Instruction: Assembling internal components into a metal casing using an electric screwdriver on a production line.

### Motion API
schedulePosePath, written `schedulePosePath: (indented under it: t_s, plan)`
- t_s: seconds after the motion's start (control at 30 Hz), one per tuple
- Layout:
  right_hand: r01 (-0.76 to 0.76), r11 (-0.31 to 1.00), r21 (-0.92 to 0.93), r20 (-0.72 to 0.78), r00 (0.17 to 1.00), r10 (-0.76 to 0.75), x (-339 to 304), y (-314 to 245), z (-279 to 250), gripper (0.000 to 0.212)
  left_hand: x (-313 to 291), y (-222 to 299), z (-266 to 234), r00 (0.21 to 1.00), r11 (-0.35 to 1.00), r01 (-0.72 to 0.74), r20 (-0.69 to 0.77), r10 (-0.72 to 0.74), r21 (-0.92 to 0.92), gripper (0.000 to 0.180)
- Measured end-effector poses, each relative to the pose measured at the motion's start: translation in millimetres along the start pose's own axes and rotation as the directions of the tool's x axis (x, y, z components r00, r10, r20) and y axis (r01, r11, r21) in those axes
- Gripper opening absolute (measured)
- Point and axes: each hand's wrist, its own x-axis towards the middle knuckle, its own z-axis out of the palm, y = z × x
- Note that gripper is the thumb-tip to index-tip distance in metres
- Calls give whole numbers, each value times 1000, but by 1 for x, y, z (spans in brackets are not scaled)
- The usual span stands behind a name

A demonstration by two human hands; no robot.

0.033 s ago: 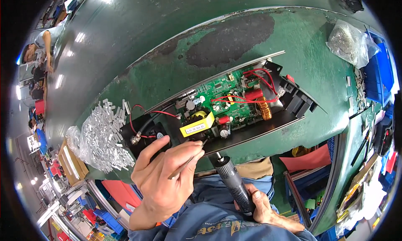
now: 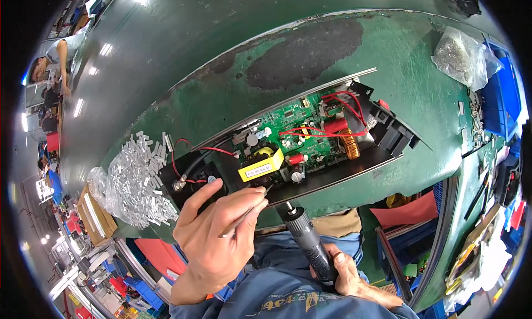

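A long black metal housing point(image 2: 321, 181) lies slantwise on the green bench, its inside uncovered. Within it sits a green circuit board point(image 2: 288, 119) with a yellow-wrapped part point(image 2: 260, 168), a copper-wound coil point(image 2: 350, 145) and red wires point(image 2: 327, 133). My left hand point(image 2: 213, 244) pinches thin metal tweezers point(image 2: 237, 224), their tip at the housing's near edge below the yellow part. What the tip touches is too small to tell. My right hand point(image 2: 346, 272) wraps round a black electric screwdriver point(image 2: 307, 238), whose bit points up close to that same edge, apart from the board.
Left of the housing lies a heap of small silvery metal pieces point(image 2: 141, 180) on clear plastic, beside a cardboard box point(image 2: 95, 214). A plastic bag of small parts point(image 2: 460, 56) and a blue bin point(image 2: 499, 100) stand at the far right. Another person point(image 2: 61, 56) is at far left.
My left hand and the tweezers have shifted very slightly to the left. The housing, the screwdriver and my right hand look unmoved.
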Motion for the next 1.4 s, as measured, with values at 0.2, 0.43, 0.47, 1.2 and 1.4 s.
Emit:
schedulePosePath:
  t_s: [0.2, 0.43, 0.47, 1.2, 1.4]
  plan:
    - [-48, 999, -5, -39, 998, 48, 2, -5, 4, 81, 0, 1, -1, 1000, 1000, -6, -13, 6, -3, 23]
    - [-27, 999, -18, -55, 998, 26, 2, -5, 4, 80, -3, -1, 4, 999, 1000, -8, -53, 8, -8, 23]
    - [-32, 999, -10, -51, 998, 32, 1, -4, 4, 81, -3, -2, 3, 999, 1000, -9, -52, 9, -10, 23]
    - [-63, 998, 21, -81, 995, 64, 0, -3, 10, 80, -2, 3, -2, 997, 996, 52, 54, -48, -78, 18]
    - [-57, 998, 21, -87, 994, 59, 1, -5, 11, 83, -2, -2, 1, 1000, 997, 13, -9, -14, -78, 23]
